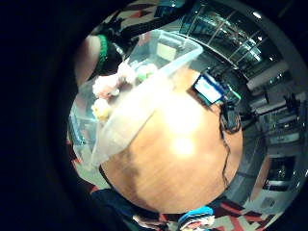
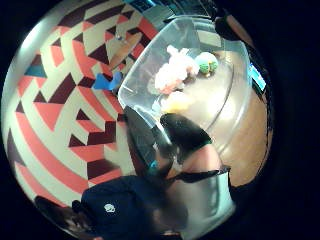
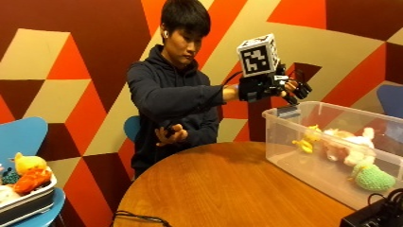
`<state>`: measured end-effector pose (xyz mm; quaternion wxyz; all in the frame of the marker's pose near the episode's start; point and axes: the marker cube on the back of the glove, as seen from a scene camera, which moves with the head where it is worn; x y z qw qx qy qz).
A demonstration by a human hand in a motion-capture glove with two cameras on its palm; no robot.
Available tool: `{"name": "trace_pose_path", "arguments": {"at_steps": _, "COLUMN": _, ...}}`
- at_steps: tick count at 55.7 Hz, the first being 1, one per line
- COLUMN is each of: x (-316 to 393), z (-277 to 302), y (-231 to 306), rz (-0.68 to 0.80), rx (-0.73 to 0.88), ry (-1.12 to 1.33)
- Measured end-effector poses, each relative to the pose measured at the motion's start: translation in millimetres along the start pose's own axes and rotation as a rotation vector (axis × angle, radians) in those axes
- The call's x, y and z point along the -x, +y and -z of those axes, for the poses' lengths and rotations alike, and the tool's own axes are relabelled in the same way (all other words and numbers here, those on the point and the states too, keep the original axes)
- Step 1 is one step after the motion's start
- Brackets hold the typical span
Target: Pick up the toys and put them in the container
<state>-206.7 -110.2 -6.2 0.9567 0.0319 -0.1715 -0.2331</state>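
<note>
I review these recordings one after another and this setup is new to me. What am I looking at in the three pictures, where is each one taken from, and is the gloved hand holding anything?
There is no robot here. A person sits at a round wooden table and works with a gloved right hand, raised above the near end of a clear plastic container. The outside view shows this from across the table. The two round pictures come from small cameras on that palm, one at the thumb side, one at the little finger side, both looking down into the container. Inside lie three soft toys: a yellow toy, a pink toy and a green toy. The gloved hand appears to hold nothing; its fingers look relaxed. The bare hand rests near the person's lap. More toys sit in a tray on a blue chair.
</note>
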Motion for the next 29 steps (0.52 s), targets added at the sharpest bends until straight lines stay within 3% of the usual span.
{"name": "trace_pose_path", "arguments": {"at_steps": 17, "x": -64.4, "z": 34.6, "y": 62.3, "rz": -0.123, "rx": -0.100, "ry": -0.007}}
{"name": "trace_pose_path", "arguments": {"at_steps": 29, "x": -113.8, "z": 26.2, "y": 118.7, "rz": -0.161, "rx": -0.119, "ry": 0.033}}
